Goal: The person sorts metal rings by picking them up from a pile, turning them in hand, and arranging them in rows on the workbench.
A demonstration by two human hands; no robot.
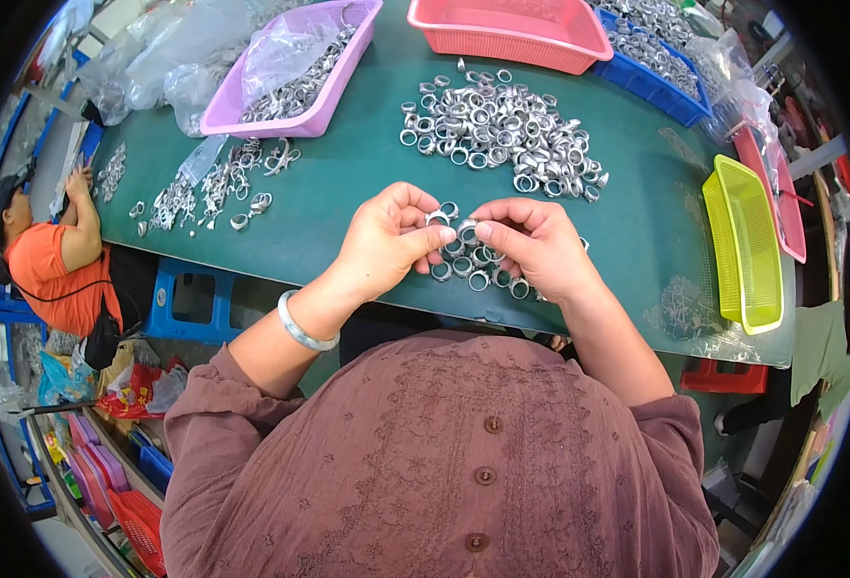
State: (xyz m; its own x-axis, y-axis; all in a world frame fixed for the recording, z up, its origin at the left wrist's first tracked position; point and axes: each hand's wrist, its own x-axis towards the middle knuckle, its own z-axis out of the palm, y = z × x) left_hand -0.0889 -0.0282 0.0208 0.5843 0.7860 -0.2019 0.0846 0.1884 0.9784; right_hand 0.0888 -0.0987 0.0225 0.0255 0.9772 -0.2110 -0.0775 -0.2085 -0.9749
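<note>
Your left hand [386, 241] and right hand [531, 246] are both pinched shut on small metal rings [449, 217], right above the little ring cluster [478, 270] near the table [348, 183] edge. Loosen either grip and a ring could roll off.

Two hands [386, 241] [531, 246], four baskets: purple [348, 72], pink [511, 43], blue [656, 87], yellow-green [743, 246], and countless metal rings [502, 130]
</note>
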